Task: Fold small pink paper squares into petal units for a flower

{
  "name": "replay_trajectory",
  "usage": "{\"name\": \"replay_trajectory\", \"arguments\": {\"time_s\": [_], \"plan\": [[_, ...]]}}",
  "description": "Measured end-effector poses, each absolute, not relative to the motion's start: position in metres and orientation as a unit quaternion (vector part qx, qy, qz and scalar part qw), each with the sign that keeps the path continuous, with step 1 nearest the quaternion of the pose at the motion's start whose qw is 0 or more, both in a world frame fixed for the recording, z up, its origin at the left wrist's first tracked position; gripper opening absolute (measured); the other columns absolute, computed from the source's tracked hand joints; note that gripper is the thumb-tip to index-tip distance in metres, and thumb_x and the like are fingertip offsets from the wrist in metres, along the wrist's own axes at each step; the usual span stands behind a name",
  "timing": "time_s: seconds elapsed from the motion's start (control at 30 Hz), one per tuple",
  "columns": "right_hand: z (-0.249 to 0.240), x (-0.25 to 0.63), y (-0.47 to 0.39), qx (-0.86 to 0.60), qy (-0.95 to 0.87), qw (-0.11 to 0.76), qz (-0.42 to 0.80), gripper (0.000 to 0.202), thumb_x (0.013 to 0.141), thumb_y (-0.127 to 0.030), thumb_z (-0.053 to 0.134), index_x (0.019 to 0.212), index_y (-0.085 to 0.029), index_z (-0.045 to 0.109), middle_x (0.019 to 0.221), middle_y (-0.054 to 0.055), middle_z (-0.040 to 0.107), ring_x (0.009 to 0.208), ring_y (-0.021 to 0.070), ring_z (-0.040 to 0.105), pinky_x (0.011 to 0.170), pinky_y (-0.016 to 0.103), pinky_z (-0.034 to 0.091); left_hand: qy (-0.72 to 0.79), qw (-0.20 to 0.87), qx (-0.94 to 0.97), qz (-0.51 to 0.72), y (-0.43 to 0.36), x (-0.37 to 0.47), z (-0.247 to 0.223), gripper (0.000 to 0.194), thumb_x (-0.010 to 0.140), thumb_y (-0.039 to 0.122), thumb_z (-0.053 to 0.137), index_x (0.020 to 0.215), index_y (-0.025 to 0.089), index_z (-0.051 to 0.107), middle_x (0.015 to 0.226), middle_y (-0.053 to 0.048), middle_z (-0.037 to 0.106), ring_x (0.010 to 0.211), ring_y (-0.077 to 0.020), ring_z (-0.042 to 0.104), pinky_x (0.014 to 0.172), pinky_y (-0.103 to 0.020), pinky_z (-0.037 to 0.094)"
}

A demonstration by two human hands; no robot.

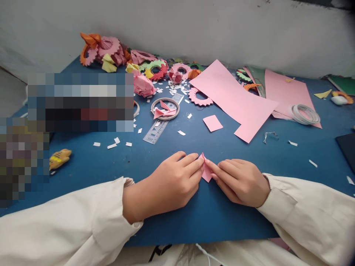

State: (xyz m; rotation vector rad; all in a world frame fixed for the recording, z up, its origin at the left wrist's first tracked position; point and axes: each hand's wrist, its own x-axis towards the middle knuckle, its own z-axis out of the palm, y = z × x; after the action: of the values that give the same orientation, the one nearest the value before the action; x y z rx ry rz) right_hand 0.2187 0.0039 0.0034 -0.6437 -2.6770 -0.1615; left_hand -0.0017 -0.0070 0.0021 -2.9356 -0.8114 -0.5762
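Observation:
A small folded piece of pink paper (pixel 206 173) lies on the blue table between my two hands. My left hand (pixel 177 179) grips its left side, fingers bent and pressed together at the fold. From the other side, my right hand (pixel 240 181) pinches the paper, with a fingertip on the fold and the thumb lower at its edge. The paper's top stands up in a point. Beyond my hands lie a flat pink square (pixel 213 123) and a large pink sheet (pixel 233 96) with a notch cut from its near edge.
A clear ruler (pixel 156 132) lies under a tape roll (pixel 152 107) holding folded pink pieces. More tape rolls (pixel 305 114) rest on pink paper at right. Folded paper rings (pixel 109 48) crowd the back; white scraps (pixel 112 146) are scattered about. A dark flat object (pixel 346 146) sits at the right edge.

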Motion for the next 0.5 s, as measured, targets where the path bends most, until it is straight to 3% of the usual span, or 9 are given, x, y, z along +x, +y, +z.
{"name": "replay_trajectory", "arguments": {"time_s": [0.17, 0.5], "plan": [[-0.001, 0.224, 0.012, -0.250, -0.937, 0.218, 0.106, 0.028, 0.091, -0.013, 0.042, 0.117, -0.012, 0.054, 0.068, 0.001, 0.052, 0.056, 0.0104, 0.042, 0.051, 0.023, 0.035, -0.271, 0.004, -0.941, -0.203, -0.008, -0.001, 0.002, 0.022, 0.088, 0.014, 0.045, 0.096, 0.009, 0.065, 0.108, -0.012, 0.065, 0.107, -0.0250, 0.057, 0.083, -0.040, 0.050], [-0.002, 0.223, 0.015, -0.260, -0.933, 0.237, 0.079, 0.021, 0.090, -0.016, 0.048, 0.108, -0.012, 0.059, 0.068, 0.002, 0.054, 0.057, 0.0094, 0.044, 0.052, 0.021, 0.036, -0.288, -0.033, -0.939, -0.182, -0.008, -0.002, 0.004, 0.023, 0.088, 0.014, 0.042, 0.103, 0.011, 0.059, 0.120, -0.013, 0.060, 0.117, -0.0266, 0.051, 0.092, -0.042, 0.047]]}}
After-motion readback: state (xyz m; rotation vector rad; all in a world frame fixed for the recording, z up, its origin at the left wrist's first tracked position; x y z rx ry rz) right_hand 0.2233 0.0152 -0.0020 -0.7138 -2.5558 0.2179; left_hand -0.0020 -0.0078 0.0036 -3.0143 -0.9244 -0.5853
